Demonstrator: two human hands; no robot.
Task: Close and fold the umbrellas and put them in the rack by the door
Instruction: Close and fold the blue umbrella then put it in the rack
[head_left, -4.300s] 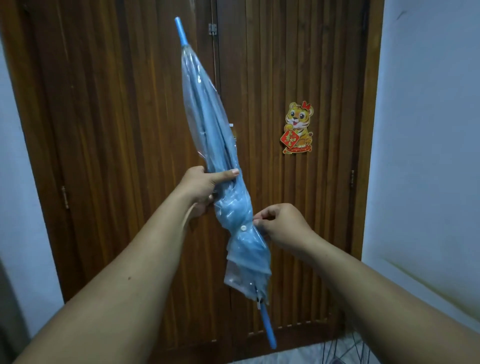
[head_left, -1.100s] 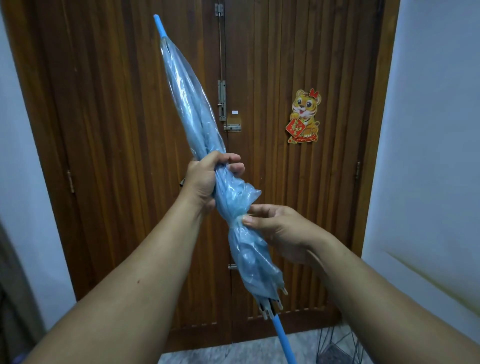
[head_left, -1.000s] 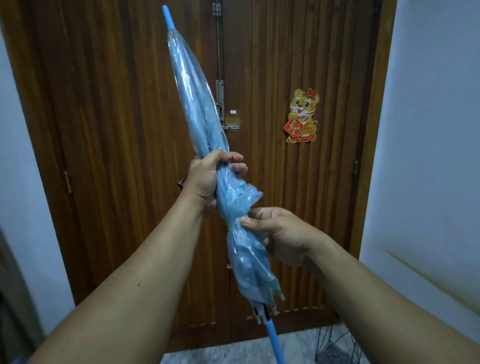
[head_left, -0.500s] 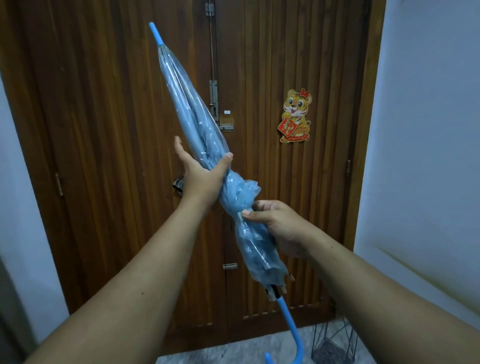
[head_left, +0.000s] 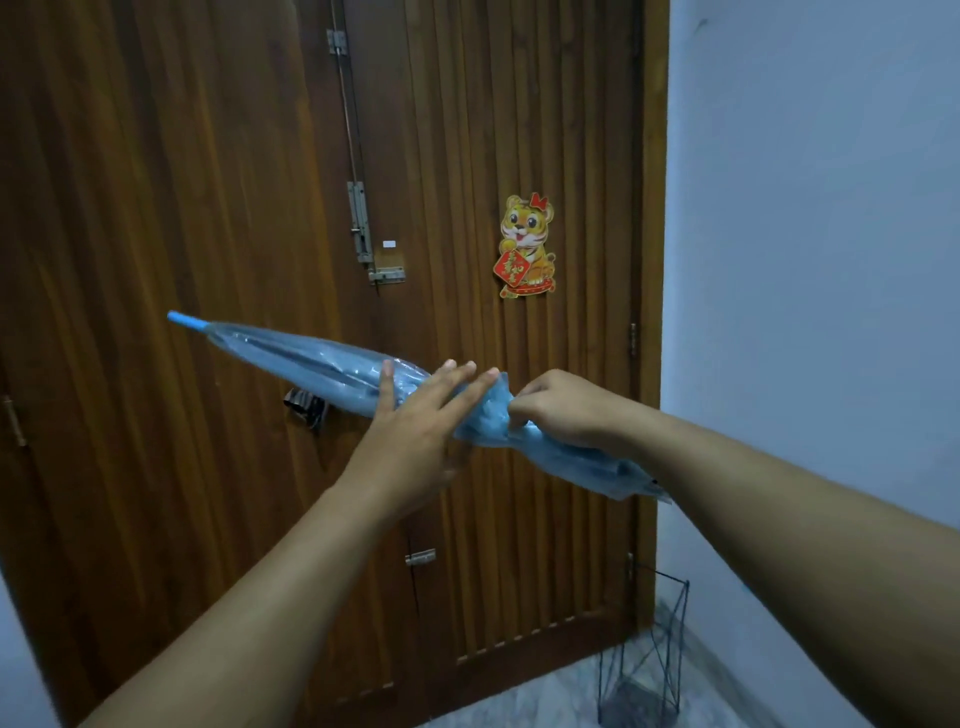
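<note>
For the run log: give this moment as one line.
umbrella: closed, near level | right hand: grips canopy | left hand: open, against canopy | rack: holds no umbrella

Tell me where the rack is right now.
In the head view the wire rack stands on the floor at lower right, in the corner between the wooden door and the wall, below the right forearm.

A dark wooden double door (head_left: 234, 208) fills the left and centre, with a tiger sticker (head_left: 525, 244); pale wall (head_left: 831, 260) at right; marbled floor (head_left: 545, 696) at bottom.
</note>
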